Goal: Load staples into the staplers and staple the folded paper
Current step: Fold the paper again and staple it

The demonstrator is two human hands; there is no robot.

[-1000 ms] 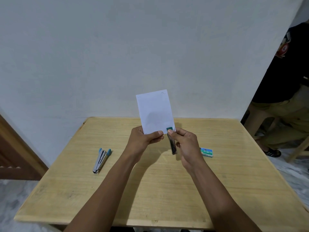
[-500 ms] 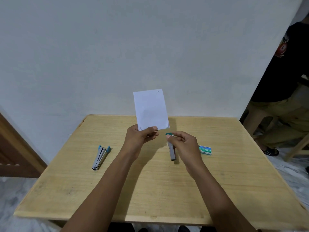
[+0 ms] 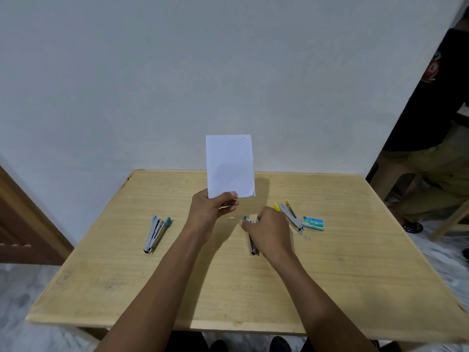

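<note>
Over the wooden table [image 3: 355,262], left hand [image 3: 206,208] pinches folded paper [image 3: 229,166] upright; right hand [image 3: 270,231] grip curls round green stapler [image 3: 253,247].

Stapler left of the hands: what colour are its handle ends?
Blue, on the silver metal stapler, head view.

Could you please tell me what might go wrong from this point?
1. The left hand pinches the paper only at its bottom edge, upright; it may flop or slip from that grip.
2. The right hand covers the green stapler, close to the yellow stapler; it could knock it.
3. Loose staples lie by the box; a sweep might scatter them.
</note>
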